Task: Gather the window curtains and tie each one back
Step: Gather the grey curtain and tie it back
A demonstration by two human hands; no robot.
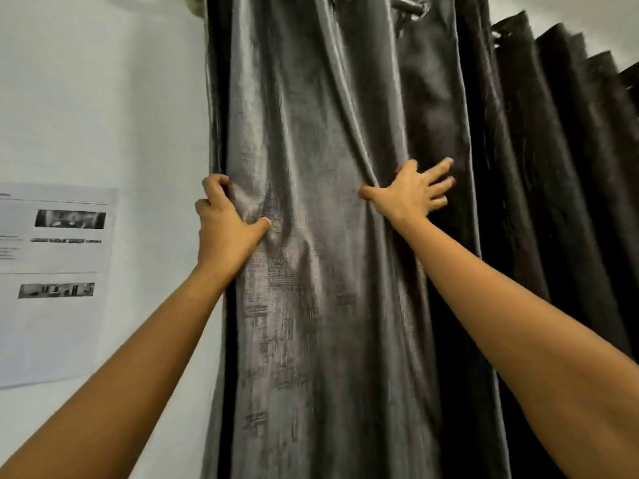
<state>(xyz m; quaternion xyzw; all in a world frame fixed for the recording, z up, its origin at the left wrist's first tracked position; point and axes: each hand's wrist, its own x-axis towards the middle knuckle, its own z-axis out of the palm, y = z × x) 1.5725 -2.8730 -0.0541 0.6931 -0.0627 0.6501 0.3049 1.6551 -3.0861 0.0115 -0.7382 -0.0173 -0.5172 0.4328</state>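
A shiny grey curtain (pixel 311 133) hangs from a metal rod (pixel 406 6) right in front of me. My left hand (pixel 226 224) grips its left edge, fingers curled round the hem and thumb pressing the front of the cloth. My right hand (pixel 413 195) lies flat on the curtain further right with fingers spread, touching a fold. A second, darker curtain (pixel 560 150) hangs in pleats to the right, apart from both hands.
A white wall (pixel 103 98) stands left of the curtain. A printed paper sheet (pixel 55 281) with small pictures is stuck on it at lower left.
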